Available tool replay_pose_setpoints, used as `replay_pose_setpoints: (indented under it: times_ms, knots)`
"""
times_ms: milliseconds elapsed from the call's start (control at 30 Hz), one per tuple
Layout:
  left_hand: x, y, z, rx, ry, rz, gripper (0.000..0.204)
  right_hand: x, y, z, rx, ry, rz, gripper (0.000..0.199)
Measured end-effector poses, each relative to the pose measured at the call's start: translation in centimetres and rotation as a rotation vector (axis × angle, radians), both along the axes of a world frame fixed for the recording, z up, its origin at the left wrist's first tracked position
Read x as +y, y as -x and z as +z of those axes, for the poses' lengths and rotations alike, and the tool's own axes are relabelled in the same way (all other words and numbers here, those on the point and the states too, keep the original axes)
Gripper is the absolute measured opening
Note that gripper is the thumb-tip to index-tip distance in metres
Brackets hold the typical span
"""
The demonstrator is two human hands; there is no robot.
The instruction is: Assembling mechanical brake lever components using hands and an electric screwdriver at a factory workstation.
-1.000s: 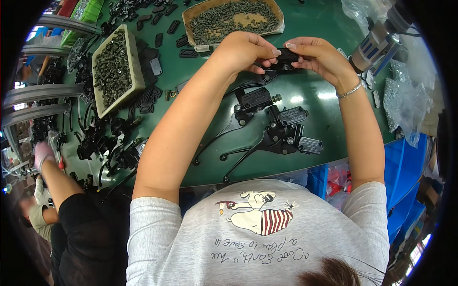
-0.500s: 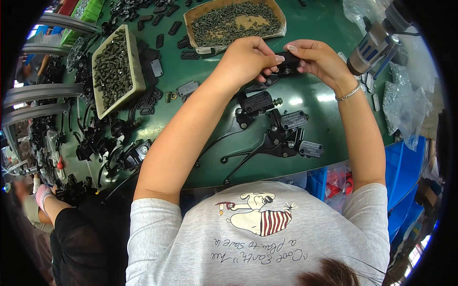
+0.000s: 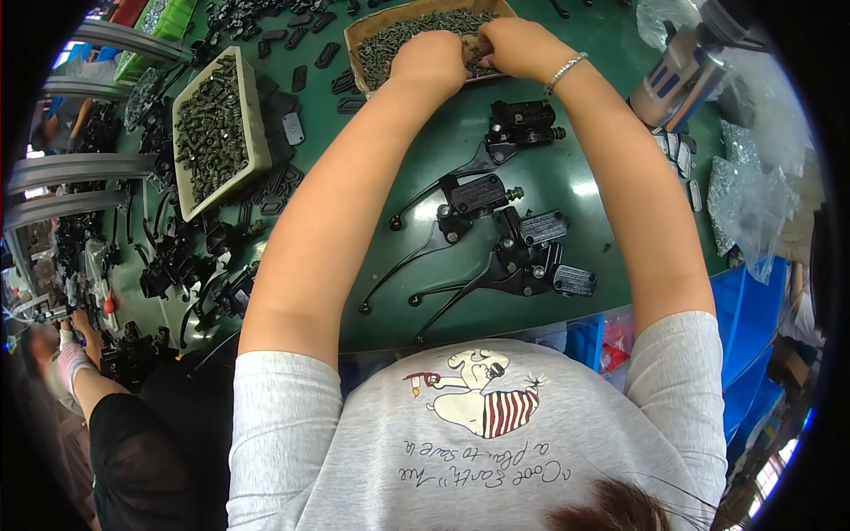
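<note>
Screws: a heap of small dark screws (image 3: 397, 46) is contained in a shallow cardboard box (image 3: 354, 55) at the far side of the bench (image 3: 567, 305).
Left hand: the left hand (image 3: 431, 58) has been brought from the lever assembly to the box; its fingertips are hidden, so whether a screw is gripped cannot be told.
Right hand: the right hand (image 3: 524, 48) has likewise been moved over the screws, thumb and fingers curled down just beside the left hand; whether anything is pinched cannot be told.
Uppermost lever assembly: half a second ago the dark-topped reservoir of this brake lever assembly (image 3: 498, 149) was held in both hands; now it has been let go and is left lying on the bench, below the box.
Other lever assemblies: three more brake lever assemblies (image 3: 478, 193), topped with grey reservoir caps, are laid beneath it, their arrangement unchanged.
Left side: a cream tray (image 3: 256, 133) is filled with metal fittings; a grey plate seen earlier near it is now covered by the left forearm.
Right side: silvery plates (image 3: 682, 155) are scattered below a power tool (image 3: 675, 81).
</note>
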State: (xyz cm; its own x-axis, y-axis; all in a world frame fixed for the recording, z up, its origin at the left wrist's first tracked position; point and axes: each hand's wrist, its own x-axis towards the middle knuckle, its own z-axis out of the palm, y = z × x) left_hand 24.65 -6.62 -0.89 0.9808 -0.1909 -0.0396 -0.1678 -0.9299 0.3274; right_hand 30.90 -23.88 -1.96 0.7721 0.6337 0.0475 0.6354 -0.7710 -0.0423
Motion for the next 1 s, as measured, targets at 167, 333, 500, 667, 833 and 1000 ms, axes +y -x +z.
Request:
replay_pose_setpoints:
  times_ms: [167,333,500,667,833,1000]
  knots:
    - [1.5,0.0,0.0,0.050,0.018,0.001,0.024,0.8,-0.8,1.7,0.371,-0.004,-0.027,0.024]
    - [2.0,0.2,-0.8,-0.063,0.183,0.043,0.021,-0.5,-0.9,0.9,0.222,-0.379,-0.039,0.016]
    - [3.1,1.2,0.0,-0.064,0.244,0.019,0.021,-1.2,1.2,3.4,0.320,-0.699,-0.155,0.016]
    - [4.2,0.8,0.0,-0.059,0.195,-0.042,0.024,-1.6,3.4,5.0,0.679,-1.001,-0.328,0.012]
    - [3.9,0.3,0.9,0.084,0.038,-0.034,0.026,-5.0,5.1,4.9,0.866,-1.174,-0.323,0.021]
    - [5.0,0.6,0.0,0.029,0.184,0.043,0.022,-4.5,9.0,7.2,0.959,-1.193,-0.282,0.025]
